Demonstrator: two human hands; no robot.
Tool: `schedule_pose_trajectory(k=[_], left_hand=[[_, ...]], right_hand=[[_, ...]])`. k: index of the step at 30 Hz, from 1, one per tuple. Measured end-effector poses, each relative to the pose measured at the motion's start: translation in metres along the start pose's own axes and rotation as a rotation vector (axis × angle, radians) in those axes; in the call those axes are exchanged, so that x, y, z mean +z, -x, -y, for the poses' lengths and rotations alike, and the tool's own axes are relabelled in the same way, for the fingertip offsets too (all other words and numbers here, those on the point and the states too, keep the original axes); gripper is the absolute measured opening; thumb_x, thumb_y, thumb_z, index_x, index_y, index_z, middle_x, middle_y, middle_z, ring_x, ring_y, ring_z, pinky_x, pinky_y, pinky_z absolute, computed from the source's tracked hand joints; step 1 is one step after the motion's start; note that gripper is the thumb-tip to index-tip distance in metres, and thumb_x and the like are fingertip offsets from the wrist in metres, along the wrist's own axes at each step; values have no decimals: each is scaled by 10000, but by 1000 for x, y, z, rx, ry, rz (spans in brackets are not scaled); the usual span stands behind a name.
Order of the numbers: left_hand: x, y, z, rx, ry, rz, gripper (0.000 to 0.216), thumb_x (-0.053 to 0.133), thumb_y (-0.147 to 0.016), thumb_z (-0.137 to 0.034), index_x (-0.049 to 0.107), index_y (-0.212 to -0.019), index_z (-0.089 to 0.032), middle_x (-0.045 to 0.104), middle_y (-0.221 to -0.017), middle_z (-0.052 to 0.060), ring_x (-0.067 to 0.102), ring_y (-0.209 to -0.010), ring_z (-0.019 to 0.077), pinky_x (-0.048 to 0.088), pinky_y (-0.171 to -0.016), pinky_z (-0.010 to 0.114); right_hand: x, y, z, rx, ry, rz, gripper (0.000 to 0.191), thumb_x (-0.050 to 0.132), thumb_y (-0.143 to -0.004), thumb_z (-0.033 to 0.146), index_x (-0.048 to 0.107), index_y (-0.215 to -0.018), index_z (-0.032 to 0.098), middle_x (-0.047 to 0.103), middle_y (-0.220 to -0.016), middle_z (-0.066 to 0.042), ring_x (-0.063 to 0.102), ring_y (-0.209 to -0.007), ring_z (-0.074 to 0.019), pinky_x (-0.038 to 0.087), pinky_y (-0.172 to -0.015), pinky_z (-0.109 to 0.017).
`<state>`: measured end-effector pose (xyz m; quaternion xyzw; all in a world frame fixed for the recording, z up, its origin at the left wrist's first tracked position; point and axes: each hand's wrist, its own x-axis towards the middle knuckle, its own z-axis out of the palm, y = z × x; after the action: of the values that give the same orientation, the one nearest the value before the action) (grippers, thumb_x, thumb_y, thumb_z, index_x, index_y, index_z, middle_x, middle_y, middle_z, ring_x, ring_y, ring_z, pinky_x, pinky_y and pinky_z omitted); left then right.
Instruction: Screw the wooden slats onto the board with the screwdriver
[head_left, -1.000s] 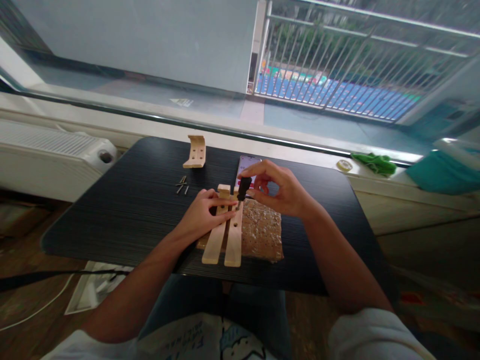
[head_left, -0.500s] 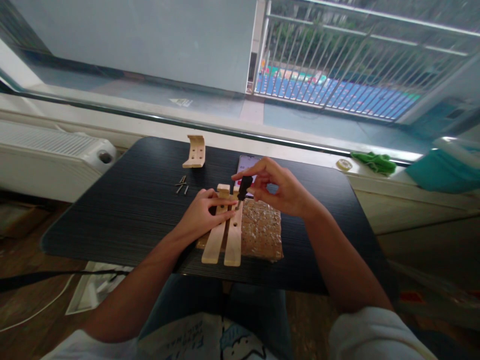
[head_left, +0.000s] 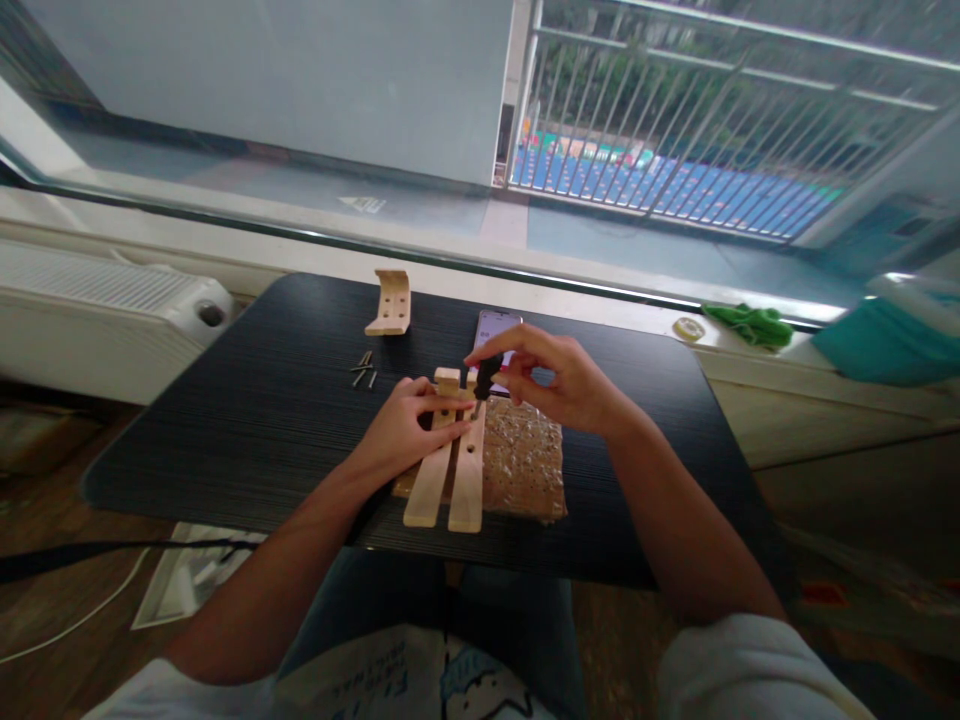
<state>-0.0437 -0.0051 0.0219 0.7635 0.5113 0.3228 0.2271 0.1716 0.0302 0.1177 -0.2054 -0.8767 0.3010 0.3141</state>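
Note:
Two long pale wooden slats (head_left: 448,480) lie side by side on a brown cork mat (head_left: 521,462) on the black table (head_left: 255,420). My left hand (head_left: 409,425) presses down on the far end of the slats, fingers curled over them. My right hand (head_left: 551,378) pinches the black handle of a small screwdriver (head_left: 484,378), held upright with its tip on the right slat near its far end. A hole shows further down that slat.
A curved wooden bracket (head_left: 391,302) stands at the table's far side, several loose screws (head_left: 364,370) near it. A phone (head_left: 496,328) lies behind my right hand. A white radiator (head_left: 105,310) is at left; a green cloth (head_left: 750,324) lies on the sill.
My right hand's fingers have shifted around the screwdriver handle, turning it in place. The left hand and the slats have stayed where they were.

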Motion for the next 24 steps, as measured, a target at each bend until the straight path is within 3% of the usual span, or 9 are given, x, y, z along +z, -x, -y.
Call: schedule_pose_trajectory(k=[6,13,24], left_hand=[[-1,0,0,7,-2,9,286,684,-781,-420,728,-1037,-299,609,-948,30,509,-958,233,425,-930,420],[-1,0,-1,-18,5,24,294,674,-784,-425,725,-1043,-296,612,-973,28,504,-993,239,418,-951,424],[-1,0,0,-11,11,16,298,681,-777,-423,727,-1042,-296,604,-950,30,507,-982,240,416,-951,428]], right_hand=[[1,1,-2,26,-14,-13,236,519,-883,186,569,-1113,168,667,-1026,-23,506,-599,-28,437,-592,-196],[3,2,-7,53,25,-46,259,561,-872,264,584,-1117,182,633,-863,0,497,-592,-47,420,-569,-209],[3,0,-5,12,111,-117,225,621,-837,243,615,-1050,169,559,-746,32,460,-574,-50,393,-568,-213]])
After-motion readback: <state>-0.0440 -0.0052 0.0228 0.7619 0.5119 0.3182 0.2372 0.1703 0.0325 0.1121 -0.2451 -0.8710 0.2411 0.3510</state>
